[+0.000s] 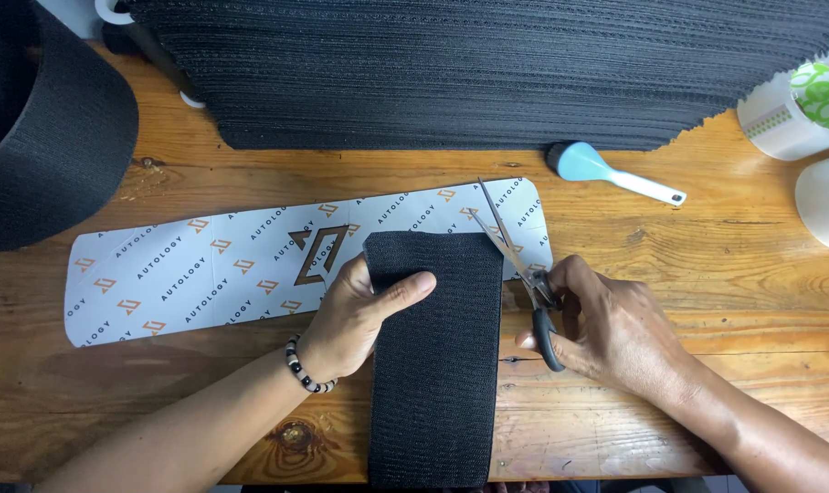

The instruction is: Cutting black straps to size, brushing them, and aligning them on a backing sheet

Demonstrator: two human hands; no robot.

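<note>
the black fabric strip (435, 356) lies with its long axis running toward the person, its far end over the printed card template (204, 269). the left hand (355, 315) presses flat on the strip's left edge, thumb across it. the right hand (606, 333) grips the scissors (515, 265), blades parted, tips pointing away beside the strip's right edge. a stack of black fabric (487, 73) and a blue-headed tool (606, 173) sit beyond, clear of the blades.
</note>
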